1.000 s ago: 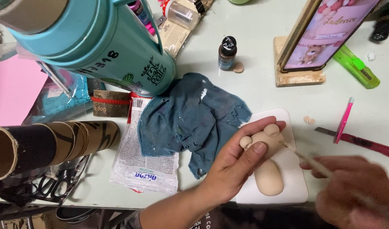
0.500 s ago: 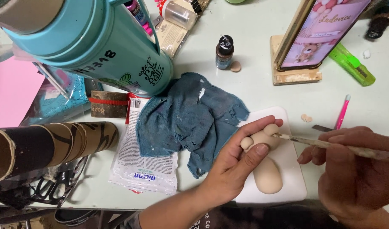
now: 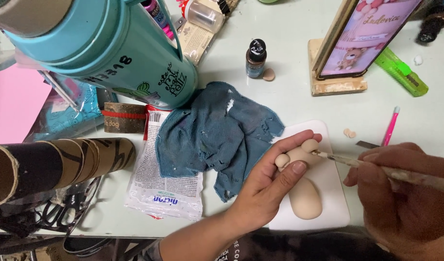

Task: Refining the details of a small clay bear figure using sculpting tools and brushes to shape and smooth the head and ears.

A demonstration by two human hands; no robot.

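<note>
Head cam, my view: L hand [image 3: 268, 186] fingers [image 3: 292, 145] curled round beige clay figure [image 3: 302, 186], thumb atop; R hand [image 3: 401, 193] pinching thin brush [image 3: 377, 166], tip on its neck.

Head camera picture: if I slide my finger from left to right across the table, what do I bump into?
Cardboard tubes → white printed packet → blue cloth → left hand → beige clay figure → right hand holding a thin brush.
</note>
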